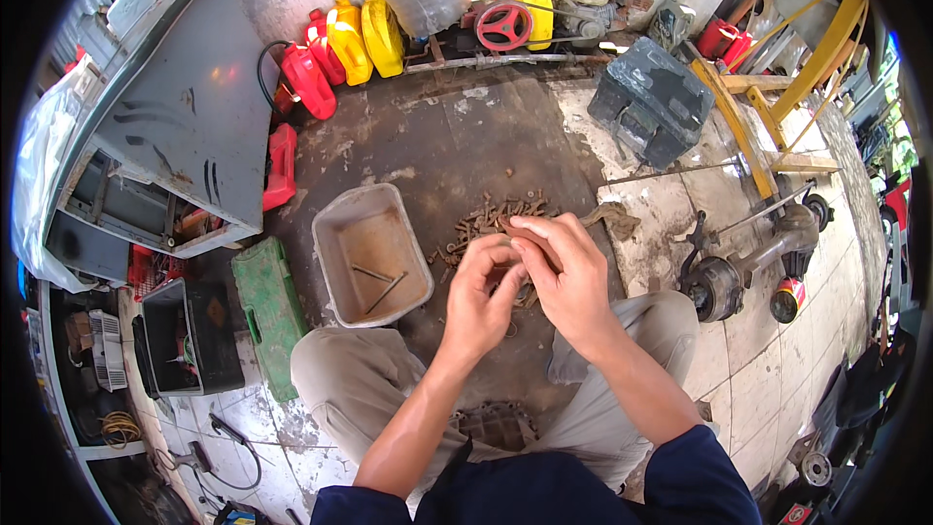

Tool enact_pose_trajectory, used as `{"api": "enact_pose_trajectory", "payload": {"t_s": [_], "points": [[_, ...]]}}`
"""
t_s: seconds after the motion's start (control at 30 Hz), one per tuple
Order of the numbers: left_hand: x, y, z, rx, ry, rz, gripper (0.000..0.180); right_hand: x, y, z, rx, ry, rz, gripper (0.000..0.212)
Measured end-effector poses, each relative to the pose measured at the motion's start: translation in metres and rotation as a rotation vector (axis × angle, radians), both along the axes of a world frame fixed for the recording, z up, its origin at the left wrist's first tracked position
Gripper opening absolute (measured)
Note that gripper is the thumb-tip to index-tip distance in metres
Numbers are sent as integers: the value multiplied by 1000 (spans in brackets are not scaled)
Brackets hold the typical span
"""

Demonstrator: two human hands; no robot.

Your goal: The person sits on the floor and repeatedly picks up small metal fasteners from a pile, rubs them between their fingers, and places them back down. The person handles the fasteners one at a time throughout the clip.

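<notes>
My left hand (pixel 478 290) and my right hand (pixel 571 282) meet in front of me, over the floor between my bent knees. Fingers on both are curled, with the fingertips close together around something small and brownish that I cannot make out. Just beyond them lies a heap of rusty bolts (pixel 478 221), partly hidden behind my hands. To the left stands a dirty grey plastic basin (pixel 323 230) holding two thin metal rods (pixel 388 293). A crumpled brownish rag (pixel 618 221) lies right of the heap.
A green case (pixel 267 306) and an open black toolbox (pixel 199 340) stand left, below a grey metal cabinet (pixel 194 126). Red and yellow jugs (pixel 348 41) line the back wall. A black case (pixel 651 102) and an axle-like metal part (pixel 768 253) sit right.
</notes>
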State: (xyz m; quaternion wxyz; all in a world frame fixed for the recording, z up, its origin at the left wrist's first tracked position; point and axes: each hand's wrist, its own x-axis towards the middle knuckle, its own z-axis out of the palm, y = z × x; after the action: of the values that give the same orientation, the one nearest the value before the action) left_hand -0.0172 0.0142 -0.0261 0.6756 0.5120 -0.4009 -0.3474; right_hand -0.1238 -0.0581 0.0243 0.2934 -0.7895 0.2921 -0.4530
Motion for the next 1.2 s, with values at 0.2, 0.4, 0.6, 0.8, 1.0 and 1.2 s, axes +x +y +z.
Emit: {"api": "enact_pose_trajectory", "payload": {"t_s": [0.2,0.4,0.6,0.8,1.0,1.2], "points": [[-4,3,2,5,-83,-37,15,0,-1,-2,-34,3,3,27],[5,2,1,-46,-55,-5,16,0,-1,-7,-16,-82,14,28],[6,-2,-2,-47,-75,84,18,-1,-1,-4,5,-96,14,27],[-3,5,7,-37,-220,4,20,-1,1,-5,-3,-101,26,28],[-4,0,0,-45,15,-19,18,-2,2,-3,28,-113,57,29],[-8,4,4,-47,83,-38,16,-1,3,0,100,-131,76,28]]}}
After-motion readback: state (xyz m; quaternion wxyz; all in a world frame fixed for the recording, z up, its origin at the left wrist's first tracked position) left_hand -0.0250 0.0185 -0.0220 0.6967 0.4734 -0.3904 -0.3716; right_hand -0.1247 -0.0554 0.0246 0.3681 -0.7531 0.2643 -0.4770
